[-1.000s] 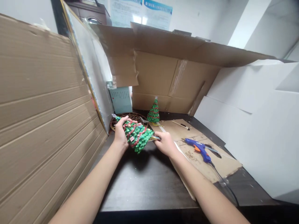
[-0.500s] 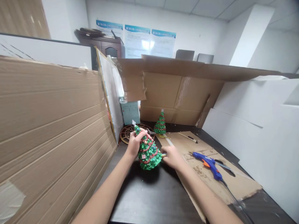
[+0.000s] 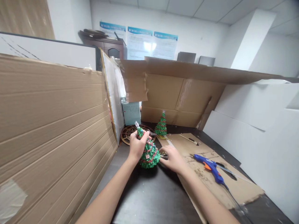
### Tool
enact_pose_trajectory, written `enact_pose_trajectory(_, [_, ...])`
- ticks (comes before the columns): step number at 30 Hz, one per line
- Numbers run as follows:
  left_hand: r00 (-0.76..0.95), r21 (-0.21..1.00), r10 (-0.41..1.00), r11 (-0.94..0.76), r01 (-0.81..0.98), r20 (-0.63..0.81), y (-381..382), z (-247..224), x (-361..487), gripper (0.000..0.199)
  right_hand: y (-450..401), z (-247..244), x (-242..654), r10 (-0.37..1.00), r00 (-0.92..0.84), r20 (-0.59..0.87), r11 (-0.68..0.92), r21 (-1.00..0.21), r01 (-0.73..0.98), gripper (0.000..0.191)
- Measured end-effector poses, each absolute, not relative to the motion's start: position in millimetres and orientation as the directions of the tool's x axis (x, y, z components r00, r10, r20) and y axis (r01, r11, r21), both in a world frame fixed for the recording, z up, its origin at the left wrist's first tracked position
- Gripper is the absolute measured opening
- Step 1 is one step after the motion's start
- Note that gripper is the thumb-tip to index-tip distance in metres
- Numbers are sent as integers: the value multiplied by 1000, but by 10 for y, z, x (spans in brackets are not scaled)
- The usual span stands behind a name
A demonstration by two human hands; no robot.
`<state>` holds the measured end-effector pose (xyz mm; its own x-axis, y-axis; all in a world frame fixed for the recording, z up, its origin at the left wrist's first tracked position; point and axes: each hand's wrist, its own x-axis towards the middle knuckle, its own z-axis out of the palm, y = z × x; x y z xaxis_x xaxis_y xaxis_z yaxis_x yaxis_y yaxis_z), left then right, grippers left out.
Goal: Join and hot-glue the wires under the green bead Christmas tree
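Observation:
A small beaded Christmas tree (image 3: 149, 159), green with red garland and a clear tip, leans to the left above the dark table. My left hand (image 3: 136, 146) is closed around its upper part, thumb across the front. At the underside of the tree, my right hand (image 3: 172, 158) has its fingers curled on thin, shiny wire strands (image 3: 164, 156) that come out of the base. The fingers partly hide these strands. A second, similar tree (image 3: 161, 124) stands upright farther back, with yellow strands at its foot.
A blue glue gun (image 3: 210, 166) with a dark cord lies on a flat cardboard sheet (image 3: 198, 177) to the right, a brush (image 3: 189, 139) behind it. At the back left are a round openwork mat (image 3: 126, 135) and a pale blue box (image 3: 131, 113). Cardboard walls (image 3: 53, 133) enclose the table.
The tree has tipped a little more upright in my left hand. My right hand's fingers have loosened from a tight fist and spread along the strands at the base. The view has shifted slightly.

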<state>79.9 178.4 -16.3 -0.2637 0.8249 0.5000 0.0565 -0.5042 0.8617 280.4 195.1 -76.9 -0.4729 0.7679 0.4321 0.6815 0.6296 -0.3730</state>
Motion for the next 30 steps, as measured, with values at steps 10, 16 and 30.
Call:
enact_pose_trajectory(10, [-395, 730, 625, -479, 487, 673, 1696, -121, 786, 29, 2010, -895, 2753, 819, -399, 412, 565, -462, 684, 16])
enact_pose_trajectory(16, [-432, 720, 602, -391, 574, 671, 1723, -156, 785, 35, 1989, -900, 2729, 833, -406, 376, 548, -458, 699, 13])
enact_pose_trajectory(30, [-490, 732, 558, -384, 563, 670, 1819, -140, 584, 32, 1974, -875, 2752, 840, -426, 337, 543, -519, 661, 10])
